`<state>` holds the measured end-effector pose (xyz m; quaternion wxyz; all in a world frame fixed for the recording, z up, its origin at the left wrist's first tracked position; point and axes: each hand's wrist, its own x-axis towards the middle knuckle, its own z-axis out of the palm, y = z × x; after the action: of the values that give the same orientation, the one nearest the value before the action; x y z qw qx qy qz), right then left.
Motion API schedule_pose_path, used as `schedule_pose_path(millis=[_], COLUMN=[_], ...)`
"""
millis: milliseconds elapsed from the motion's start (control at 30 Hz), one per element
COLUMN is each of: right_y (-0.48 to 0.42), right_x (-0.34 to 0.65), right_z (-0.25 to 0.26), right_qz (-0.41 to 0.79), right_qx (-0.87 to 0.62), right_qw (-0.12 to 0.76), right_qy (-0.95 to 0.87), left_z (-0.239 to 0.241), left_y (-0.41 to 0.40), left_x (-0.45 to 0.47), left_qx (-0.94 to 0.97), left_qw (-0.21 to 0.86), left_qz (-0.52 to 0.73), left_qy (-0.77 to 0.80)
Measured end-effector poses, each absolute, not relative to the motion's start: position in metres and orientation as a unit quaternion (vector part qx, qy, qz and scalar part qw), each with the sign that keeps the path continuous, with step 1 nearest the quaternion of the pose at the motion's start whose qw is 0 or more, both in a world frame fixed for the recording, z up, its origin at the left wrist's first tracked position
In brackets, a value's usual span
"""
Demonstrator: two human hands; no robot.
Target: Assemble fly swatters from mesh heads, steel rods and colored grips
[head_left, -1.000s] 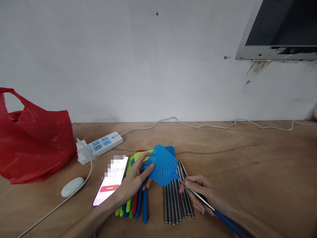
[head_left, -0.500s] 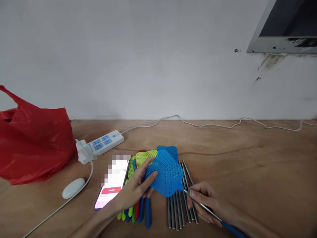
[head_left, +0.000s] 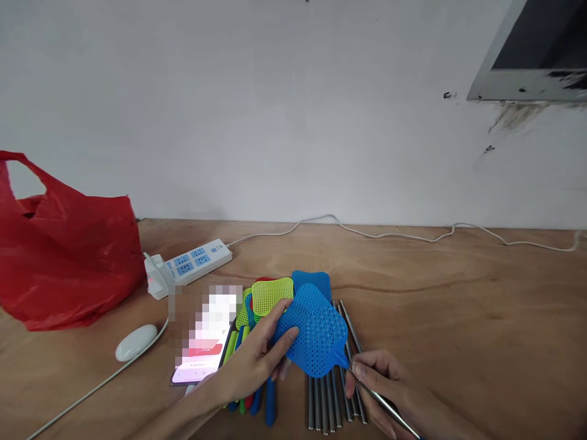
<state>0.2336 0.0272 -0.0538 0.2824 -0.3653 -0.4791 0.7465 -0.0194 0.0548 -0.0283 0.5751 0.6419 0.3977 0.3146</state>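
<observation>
A blue fly swatter with a perforated head is held between both hands, its head tilted above the table. My left hand pinches the left edge of the head between thumb and fingers. My right hand grips the metal rod just below the neck. Under and behind the swatter lie more perforated heads, among them a yellow-green one and another blue one. Several metal rods lie side by side below it. Coloured handles lie partly hidden under my left hand.
A lit phone, partly pixelated, lies left of my left arm. Behind it are a white power strip with a cable, a white oval mouse-like object and a red plastic bag. A wall bounds the wooden table at the back.
The view has shifted slightly. Both hands and the blue swatter have moved a little right and down in view, and my right hand now sits closer to the swatter's neck.
</observation>
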Motion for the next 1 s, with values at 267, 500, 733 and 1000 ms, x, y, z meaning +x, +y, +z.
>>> schedule_pose_path(millis=[267,500,733,1000], right_y=[0.03,0.038,0.035,0.033], right_x=[0.234,0.237,0.234,0.229], right_z=[-0.053,-0.039,-0.034,-0.04], right_qz=[0.753,0.722,0.709,0.689], right_qx=[-0.344,-0.404,-0.406,-0.4], right_qw=[0.323,0.438,0.482,0.506], right_qy=[-0.459,-0.351,-0.316,-0.33], left_z=[-0.02,-0.014,-0.012,-0.016], left_y=[0.055,0.056,0.046,0.027], left_x=[-0.022,-0.017,-0.009,-0.005], left_qx=[0.68,0.69,0.793,0.825], left_qw=[0.47,0.442,0.373,0.396], left_qz=[0.357,0.377,0.266,0.143], left_qy=[0.435,0.431,0.401,0.377])
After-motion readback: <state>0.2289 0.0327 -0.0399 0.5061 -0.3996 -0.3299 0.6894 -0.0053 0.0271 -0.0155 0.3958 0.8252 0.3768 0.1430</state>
